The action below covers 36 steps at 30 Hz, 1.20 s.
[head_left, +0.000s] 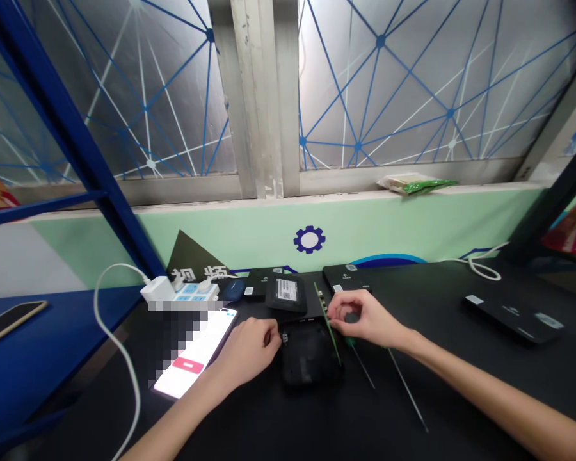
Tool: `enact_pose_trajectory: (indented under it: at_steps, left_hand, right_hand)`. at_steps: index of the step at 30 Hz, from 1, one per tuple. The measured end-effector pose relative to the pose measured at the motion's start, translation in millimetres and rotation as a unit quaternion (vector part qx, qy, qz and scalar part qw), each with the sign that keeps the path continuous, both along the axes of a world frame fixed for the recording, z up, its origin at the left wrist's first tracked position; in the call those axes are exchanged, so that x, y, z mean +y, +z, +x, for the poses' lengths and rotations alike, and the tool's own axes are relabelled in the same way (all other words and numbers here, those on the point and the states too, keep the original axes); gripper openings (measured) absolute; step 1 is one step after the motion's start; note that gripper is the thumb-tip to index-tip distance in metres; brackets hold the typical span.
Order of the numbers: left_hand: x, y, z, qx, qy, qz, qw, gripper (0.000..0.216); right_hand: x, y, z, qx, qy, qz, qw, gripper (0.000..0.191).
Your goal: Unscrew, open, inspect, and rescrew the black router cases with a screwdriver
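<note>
My right hand (360, 317) pinches a green circuit board (328, 326) by its right side. The board stands on edge, tilted, over the right part of an open black plastic case (310, 355) on the table. With curled fingers, my left hand (252, 349) grips the case at its left edge; its fingertips are partly hidden. Behind the case lies a black cover (287, 293) with a white label. Two screwdrivers lie under and beside my right hand, their shafts pointing toward me: one shaft (363, 366) is short, the other shaft (408, 390) longer.
A lit phone (196, 358) lies left of my left hand. Behind it are a white power strip (196, 293) and a cable (125, 346). More black boxes (513, 317) (345, 279) lie right and behind. Another phone (12, 323) rests on the blue surface at left.
</note>
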<state>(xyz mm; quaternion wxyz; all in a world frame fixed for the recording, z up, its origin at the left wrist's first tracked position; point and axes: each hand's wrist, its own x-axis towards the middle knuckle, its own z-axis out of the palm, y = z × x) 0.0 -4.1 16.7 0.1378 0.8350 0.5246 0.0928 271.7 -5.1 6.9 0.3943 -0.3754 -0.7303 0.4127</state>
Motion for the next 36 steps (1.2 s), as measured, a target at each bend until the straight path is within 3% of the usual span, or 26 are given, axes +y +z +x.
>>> enact_pose_trajectory:
  at_steps: [10,16,29,36]
  left_hand:
    - [3,-10.4,2,-0.041,0.016,-0.001,0.999,0.023]
    - [4,-7.3,2,-0.049,0.024,-0.016,0.998,0.021]
    - [5,-3.0,1,-0.056,0.016,-0.013,0.998,0.018]
    - [3,-0.5,2,-0.05,0.012,0.003,0.999,0.016]
  right_hand:
    - [-2,-9.7,8,0.122,-0.039,-0.034,0.991,0.018]
    - [0,-11.4,11,0.154,-0.06,-0.067,0.984,0.022]
    - [0,-13.9,9,0.144,-0.042,-0.081,0.985,0.027]
    - [-4,-11.2,5,0.085,-0.063,-0.027,0.994,0.017]
